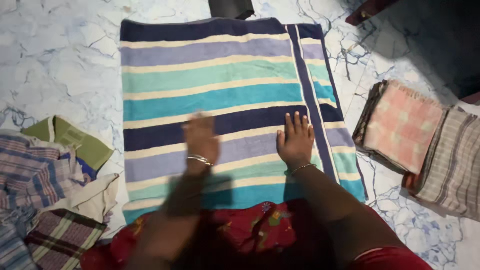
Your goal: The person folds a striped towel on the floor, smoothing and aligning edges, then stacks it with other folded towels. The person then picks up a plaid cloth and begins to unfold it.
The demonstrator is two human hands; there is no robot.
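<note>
A striped towel [215,85] in navy, lilac, teal and cream lies spread flat on the marble floor. My right hand [296,140] rests palm down on its near right part, fingers together and flat. My left hand [201,139] is blurred with motion over the towel's near middle, flat and holding nothing. Both wrists carry thin bangles. My red patterned garment [250,230] covers the towel's near edge.
A heap of unfolded cloths [45,190], checked and striped, with a green piece, lies at the left. Folded cloths are stacked at the right: a pink checked one [402,125] and a grey striped one [452,160]. A dark object [231,7] stands beyond the towel.
</note>
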